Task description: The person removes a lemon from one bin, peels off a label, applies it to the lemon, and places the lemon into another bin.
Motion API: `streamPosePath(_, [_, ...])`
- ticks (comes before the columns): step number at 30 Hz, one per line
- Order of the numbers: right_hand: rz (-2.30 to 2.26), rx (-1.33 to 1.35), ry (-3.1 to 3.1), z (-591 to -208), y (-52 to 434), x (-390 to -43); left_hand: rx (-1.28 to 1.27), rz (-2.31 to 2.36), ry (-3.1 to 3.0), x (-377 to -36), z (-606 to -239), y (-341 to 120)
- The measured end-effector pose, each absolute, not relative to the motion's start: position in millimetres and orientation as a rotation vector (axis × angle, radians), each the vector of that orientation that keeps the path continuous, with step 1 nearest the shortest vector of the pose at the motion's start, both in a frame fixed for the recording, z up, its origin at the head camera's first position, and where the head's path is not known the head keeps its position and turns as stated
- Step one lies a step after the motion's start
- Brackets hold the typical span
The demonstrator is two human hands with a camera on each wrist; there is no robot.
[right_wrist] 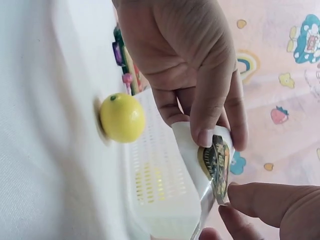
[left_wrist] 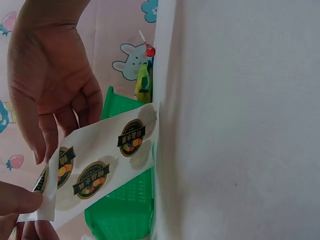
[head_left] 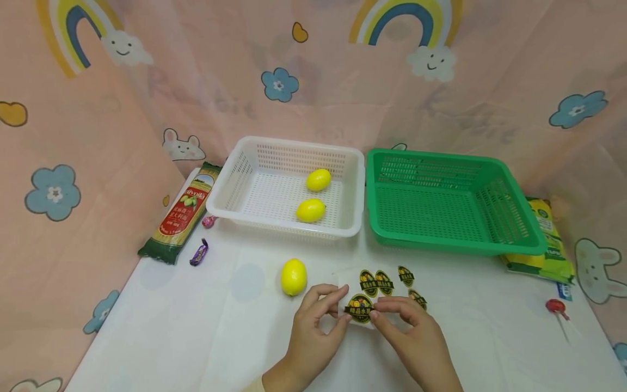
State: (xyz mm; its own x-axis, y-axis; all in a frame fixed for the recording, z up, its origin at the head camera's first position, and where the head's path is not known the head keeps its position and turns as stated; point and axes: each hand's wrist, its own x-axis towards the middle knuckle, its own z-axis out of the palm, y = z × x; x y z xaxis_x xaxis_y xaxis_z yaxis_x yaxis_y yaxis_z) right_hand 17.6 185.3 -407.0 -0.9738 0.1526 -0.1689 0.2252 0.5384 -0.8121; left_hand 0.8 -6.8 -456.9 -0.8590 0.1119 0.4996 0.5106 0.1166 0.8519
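Observation:
Both hands hold a white sticker sheet (head_left: 387, 287) of round dark-and-yellow fruit stickers just above the table. My left hand (head_left: 344, 306) pinches its near left corner between thumb and forefinger. My right hand (head_left: 376, 319) pinches the near edge at the closest sticker (head_left: 360, 308). In the left wrist view the sheet (left_wrist: 100, 160) stretches from my left thumb (left_wrist: 17, 200) under the right hand's fingers (left_wrist: 42, 145). The right wrist view shows the sheet (right_wrist: 212, 160) bent between both hands' fingertips. A yellow lemon (head_left: 293, 276) lies on the white tablecloth left of the hands.
A white basket (head_left: 230, 185) behind holds two lemons (head_left: 318, 179) (head_left: 311, 210). A green basket (head_left: 441, 201) stands to its right. A pasta packet (head_left: 183, 212) and two sweets (head_left: 199, 252) lie left; a yellow-green bag (head_left: 548, 245) and a red lollipop (head_left: 555, 306) lie right.

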Motion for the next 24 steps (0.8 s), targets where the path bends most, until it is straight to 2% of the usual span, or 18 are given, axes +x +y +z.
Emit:
streamPosePath(17, [-1.383, 0.293, 2.737, -408.4, 186.7, 18.6, -0.590, -1.896, -2.189, 0.6, -464.3, -5.7])
streamPosePath(24, [-1.375, 0.370, 2.707, -408.2, 198.5, 16.0, -0.434, -1.978, -2.342, -2.7, -463.5, -8.0])
